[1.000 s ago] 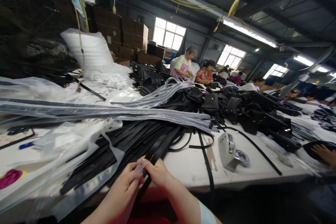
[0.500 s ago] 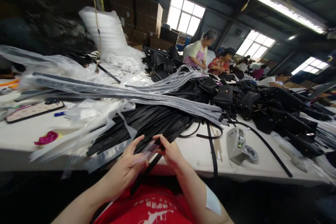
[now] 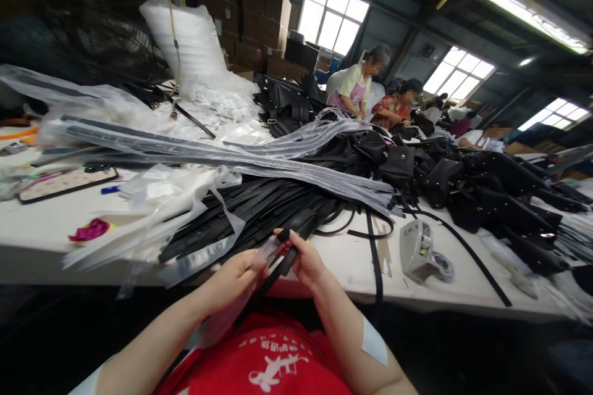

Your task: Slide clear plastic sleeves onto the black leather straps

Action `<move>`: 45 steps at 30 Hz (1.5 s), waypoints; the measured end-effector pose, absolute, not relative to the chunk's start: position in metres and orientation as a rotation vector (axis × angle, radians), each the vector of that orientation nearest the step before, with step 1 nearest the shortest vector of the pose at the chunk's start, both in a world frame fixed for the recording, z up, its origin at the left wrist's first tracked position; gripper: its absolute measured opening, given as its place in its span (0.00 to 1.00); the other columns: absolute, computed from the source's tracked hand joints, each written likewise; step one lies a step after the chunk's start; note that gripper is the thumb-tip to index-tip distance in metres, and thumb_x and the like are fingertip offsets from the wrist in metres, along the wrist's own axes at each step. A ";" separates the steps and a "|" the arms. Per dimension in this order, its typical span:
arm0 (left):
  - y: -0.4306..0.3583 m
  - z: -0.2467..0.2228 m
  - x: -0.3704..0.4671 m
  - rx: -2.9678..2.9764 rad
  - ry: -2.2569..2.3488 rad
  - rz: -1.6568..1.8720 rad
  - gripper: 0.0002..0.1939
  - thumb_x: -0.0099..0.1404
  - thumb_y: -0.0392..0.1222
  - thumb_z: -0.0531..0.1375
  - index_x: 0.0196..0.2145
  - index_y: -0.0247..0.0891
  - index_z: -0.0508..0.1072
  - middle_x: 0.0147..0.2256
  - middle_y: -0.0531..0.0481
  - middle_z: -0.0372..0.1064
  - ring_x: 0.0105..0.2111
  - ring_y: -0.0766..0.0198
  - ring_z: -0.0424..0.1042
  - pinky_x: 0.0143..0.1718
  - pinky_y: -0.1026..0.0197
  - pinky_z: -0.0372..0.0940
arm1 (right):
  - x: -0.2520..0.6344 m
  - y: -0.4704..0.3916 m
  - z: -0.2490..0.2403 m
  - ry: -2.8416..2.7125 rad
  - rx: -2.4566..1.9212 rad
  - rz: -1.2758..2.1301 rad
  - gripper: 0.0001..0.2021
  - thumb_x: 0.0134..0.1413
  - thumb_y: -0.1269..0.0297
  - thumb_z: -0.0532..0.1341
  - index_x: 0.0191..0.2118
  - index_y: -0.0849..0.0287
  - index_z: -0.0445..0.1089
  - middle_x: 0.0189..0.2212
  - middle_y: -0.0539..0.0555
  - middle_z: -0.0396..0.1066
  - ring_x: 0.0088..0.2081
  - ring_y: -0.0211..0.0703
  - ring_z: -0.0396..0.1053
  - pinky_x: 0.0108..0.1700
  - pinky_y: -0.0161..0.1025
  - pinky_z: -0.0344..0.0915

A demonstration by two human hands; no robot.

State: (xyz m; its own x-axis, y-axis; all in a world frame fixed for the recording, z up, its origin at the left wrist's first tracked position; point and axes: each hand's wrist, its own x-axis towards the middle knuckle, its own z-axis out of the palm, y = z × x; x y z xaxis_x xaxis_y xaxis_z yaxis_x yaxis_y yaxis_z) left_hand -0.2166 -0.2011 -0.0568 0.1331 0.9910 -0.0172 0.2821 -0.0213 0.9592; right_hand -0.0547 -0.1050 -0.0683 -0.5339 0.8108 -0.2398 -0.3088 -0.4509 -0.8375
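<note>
My left hand [image 3: 243, 273] is closed on a clear plastic sleeve [image 3: 221, 321], whose loose length hangs toward my red shirt. Between the fingers and thumb of my right hand [image 3: 303, 261] is a black strap [image 3: 290, 260]. The strap's end meets the mouth of the sleeve between my two hands; how far inside it lies, I cannot tell. Just beyond them, a heap of loose black straps [image 3: 250, 207] covers the table. Several straps in clear sleeves [image 3: 301, 176] lie across that heap.
A tape dispenser [image 3: 416, 251] stands at the right on the white table [image 3: 333, 271]. Black bags [image 3: 463, 185] are piled beyond it. At the left lie a phone [image 3: 69, 184], empty plastic sleeves [image 3: 152, 222] and a magenta scrap [image 3: 90, 229]. Co-workers [image 3: 352, 89] work at the back.
My left hand's fingers, spread before, have closed round the sleeve. The sleeve now hangs lower toward my shirt. My right hand still holds the strap, and the view has shifted slightly.
</note>
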 end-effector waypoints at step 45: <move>-0.166 -0.052 -0.182 1.883 1.457 0.738 0.26 0.71 0.48 0.42 0.28 0.37 0.75 0.32 0.46 0.73 0.34 0.58 0.70 0.40 0.61 0.61 | -0.023 -0.078 -0.059 -1.758 -1.016 1.515 0.24 0.51 0.42 0.59 0.21 0.60 0.71 0.10 0.46 0.60 0.15 0.32 0.54 0.20 0.32 0.49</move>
State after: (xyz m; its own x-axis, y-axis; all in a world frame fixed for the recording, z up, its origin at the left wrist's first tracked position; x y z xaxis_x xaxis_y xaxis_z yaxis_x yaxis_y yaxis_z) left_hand -0.1816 -0.1657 -0.0516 0.2284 0.9724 0.0486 0.6143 -0.1826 0.7677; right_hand -0.0230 -0.0783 -0.0594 -0.5277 0.8484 -0.0403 0.1649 0.0558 -0.9847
